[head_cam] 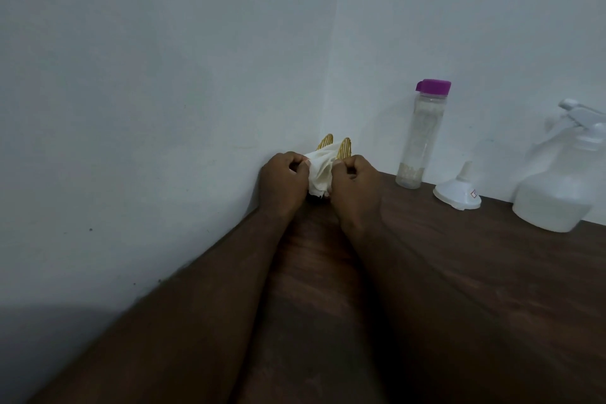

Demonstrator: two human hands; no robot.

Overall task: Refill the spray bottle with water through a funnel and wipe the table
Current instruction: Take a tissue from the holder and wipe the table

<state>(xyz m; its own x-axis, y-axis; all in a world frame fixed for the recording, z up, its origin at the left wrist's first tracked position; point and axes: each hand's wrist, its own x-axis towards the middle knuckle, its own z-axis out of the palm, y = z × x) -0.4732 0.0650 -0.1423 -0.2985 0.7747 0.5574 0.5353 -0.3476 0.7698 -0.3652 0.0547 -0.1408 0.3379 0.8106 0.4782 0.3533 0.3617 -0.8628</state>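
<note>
Pinching from either side, the left hand (283, 185) and right hand (355, 188) are gripping a crumpled white tissue (319, 170), its length standing upright before a gold holder (346, 147).

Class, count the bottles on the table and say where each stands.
2. A purple-capped clear bottle stands by the wall, left of the funnel; the white spray bottle stands right of the funnel, at the frame's edge. Others may be off-frame.

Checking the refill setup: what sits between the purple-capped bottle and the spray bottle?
Head view: only the white funnel, wide end down, spout up, touching neither the purple-capped bottle nor the spray bottle.
</note>
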